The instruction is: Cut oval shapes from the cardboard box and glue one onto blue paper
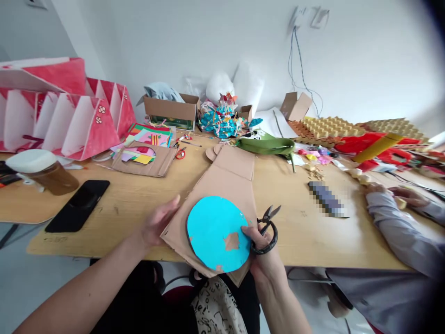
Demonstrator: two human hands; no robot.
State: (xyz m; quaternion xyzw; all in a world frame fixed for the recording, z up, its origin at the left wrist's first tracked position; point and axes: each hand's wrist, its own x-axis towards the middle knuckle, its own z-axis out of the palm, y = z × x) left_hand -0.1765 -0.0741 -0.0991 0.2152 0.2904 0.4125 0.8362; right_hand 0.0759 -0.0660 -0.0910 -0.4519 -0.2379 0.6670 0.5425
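Note:
A round cardboard disc with a bright blue face (208, 227) lies over a large brown cardboard sheet (231, 169). Bare brown patches show through the blue. My right hand (266, 250) is closed round black-handled scissors (267, 218), blades parted and pointing away, while its thumb presses on the disc's right edge. At the sheet's left edge, my left hand (158, 222) supports the cardboard, thumb raised beside it and the other fingers mostly hidden. The sheet's near end overhangs the table's front edge.
On the left are a black phone (78, 206), a lidded cup (48, 171) and a cut-out cardboard piece (163, 162). A green fabric item (266, 144) lies behind the sheet. To the right, another person's sleeve (392, 222) rests on the table (299, 246) near a pixelated object (327, 198).

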